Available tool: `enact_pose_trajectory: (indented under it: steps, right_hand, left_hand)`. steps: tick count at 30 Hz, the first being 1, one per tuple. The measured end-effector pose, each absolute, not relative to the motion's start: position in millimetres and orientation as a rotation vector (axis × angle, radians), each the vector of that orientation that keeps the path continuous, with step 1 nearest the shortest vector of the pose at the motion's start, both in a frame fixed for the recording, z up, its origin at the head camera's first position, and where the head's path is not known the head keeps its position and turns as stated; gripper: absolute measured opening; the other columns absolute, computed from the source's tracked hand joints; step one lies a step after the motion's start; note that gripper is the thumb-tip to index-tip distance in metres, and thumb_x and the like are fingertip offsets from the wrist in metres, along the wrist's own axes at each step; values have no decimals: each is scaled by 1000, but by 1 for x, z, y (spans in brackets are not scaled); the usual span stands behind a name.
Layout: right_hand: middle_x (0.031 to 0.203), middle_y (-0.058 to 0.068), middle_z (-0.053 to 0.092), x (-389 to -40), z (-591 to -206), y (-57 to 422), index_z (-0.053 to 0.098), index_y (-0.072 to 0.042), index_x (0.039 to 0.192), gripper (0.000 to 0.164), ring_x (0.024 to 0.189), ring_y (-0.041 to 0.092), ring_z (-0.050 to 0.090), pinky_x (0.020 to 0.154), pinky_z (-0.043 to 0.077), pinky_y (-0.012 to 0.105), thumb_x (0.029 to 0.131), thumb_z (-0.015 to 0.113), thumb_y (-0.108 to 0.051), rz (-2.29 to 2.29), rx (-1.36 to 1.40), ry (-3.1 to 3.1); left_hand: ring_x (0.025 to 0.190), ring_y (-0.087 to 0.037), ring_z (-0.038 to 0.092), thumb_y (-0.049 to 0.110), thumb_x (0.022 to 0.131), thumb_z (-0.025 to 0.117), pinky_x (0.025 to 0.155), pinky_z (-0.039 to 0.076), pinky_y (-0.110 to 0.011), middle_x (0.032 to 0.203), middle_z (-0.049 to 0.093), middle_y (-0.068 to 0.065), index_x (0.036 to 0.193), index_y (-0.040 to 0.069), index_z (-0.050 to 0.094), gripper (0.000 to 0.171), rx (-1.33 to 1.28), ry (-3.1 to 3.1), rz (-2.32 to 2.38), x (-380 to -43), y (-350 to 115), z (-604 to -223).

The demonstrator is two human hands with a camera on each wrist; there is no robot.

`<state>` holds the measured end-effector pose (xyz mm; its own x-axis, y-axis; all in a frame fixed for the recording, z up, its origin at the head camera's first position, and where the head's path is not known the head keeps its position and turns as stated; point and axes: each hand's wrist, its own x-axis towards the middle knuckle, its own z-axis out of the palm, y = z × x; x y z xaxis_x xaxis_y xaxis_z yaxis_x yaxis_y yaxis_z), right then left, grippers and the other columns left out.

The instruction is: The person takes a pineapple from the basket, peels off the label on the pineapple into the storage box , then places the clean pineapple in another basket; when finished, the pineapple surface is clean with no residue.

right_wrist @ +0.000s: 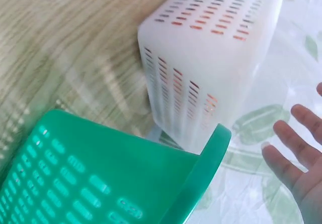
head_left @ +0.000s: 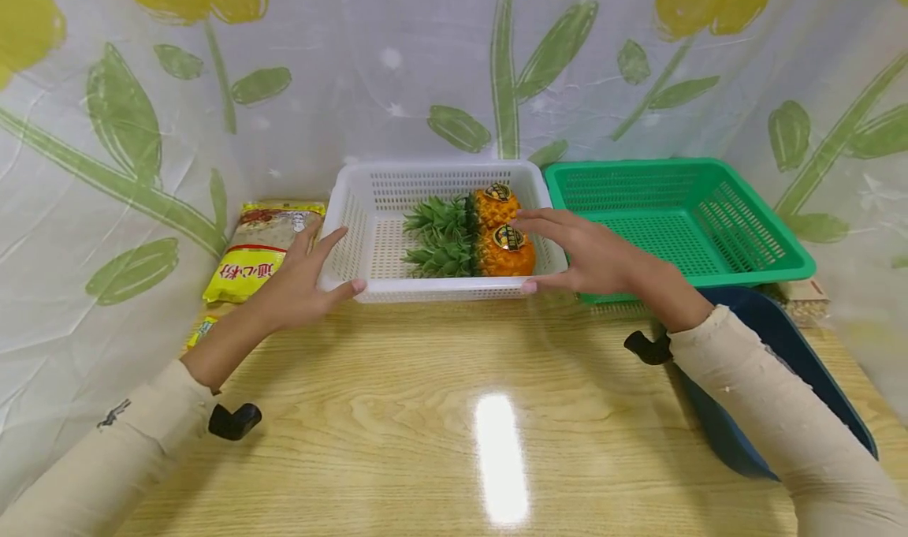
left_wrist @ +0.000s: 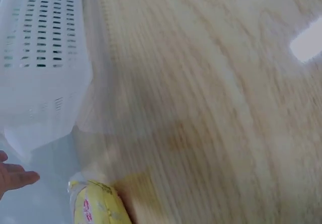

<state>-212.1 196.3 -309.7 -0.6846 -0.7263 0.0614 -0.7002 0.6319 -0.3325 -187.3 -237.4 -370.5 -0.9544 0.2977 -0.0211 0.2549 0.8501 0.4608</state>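
A white perforated plastic basket [head_left: 379, 285] stands against the backdrop, and two pineapples [head_left: 505, 261] with green crowns [head_left: 440, 257] lie side by side in its right half. My left hand [head_left: 305, 281] is at the basket's front left corner, fingers spread, its thumb close to the front rim. In the left wrist view only a few fingertips [left_wrist: 17, 176] show, beside the basket. My right hand [head_left: 592, 255] hovers at the front right corner, with fingers over the pineapples' end. The right wrist view shows its spread fingers [right_wrist: 302, 133] holding nothing, apart from the basket wall [right_wrist: 196, 73].
To the right stands a green perforated basket [head_left: 681, 241], close against the white one. A dark blue bin [head_left: 738, 434] lies under my right forearm. A yellow food bag [head_left: 244, 273] is at the left, with a smaller yellow packet [head_left: 202, 330]. Another packet [head_left: 805, 296] sits beyond the bin.
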Motion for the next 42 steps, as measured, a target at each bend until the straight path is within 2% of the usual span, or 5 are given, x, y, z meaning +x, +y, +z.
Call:
enact_pose_trajectory:
  steps: [8, 16, 22, 32, 42]
  right_hand:
    - [163, 9, 32, -234, -303, 190, 36, -16, 157, 81, 151, 33, 27, 118, 27, 58, 91, 72, -47, -617, -1096, 2678]
    - [160, 7, 37, -255, -292, 180, 36, -17, 156, 79, 142, 31, 41, 111, 37, 56, 93, 69, -49, -651, -1052, 2634]
    - [160, 8, 36, -274, -288, 174, 35, -15, 156, 77, 142, 33, 41, 111, 37, 58, 94, 67, -50, -702, -961, 2579]
    - [162, 5, 34, -298, -286, 170, 37, -19, 156, 75, 143, 32, 40, 110, 40, 54, 94, 64, -53, -667, -832, 2564]
    - [162, 15, 32, -325, -288, 164, 34, -13, 156, 74, 145, 38, 36, 112, 38, 56, 97, 61, -47, -703, -750, 2514]
  left_hand:
    - [151, -52, 2, 60, 95, 58, 110, 21, -76, 166, -15, -20, 163, 17, -2, 101, 389, 2833, 863, -191, -239, -375]
    - [135, -43, 43, 29, 94, 70, 107, 38, -66, 155, 27, -24, 162, 18, -4, 101, 575, 2706, 1262, -196, -236, -377]
    - [143, -45, 36, 25, 96, 69, 111, 31, -68, 161, 23, -21, 161, 23, -10, 102, 508, 2557, 1423, -191, -235, -376]
    - [143, -46, 36, 24, 95, 71, 107, 35, -69, 162, 28, -21, 161, 30, -9, 104, 448, 2514, 1506, -187, -232, -381]
    - [142, -45, 38, 22, 94, 73, 109, 33, -69, 159, 32, -21, 161, 29, -7, 105, 423, 2493, 1558, -188, -227, -385]
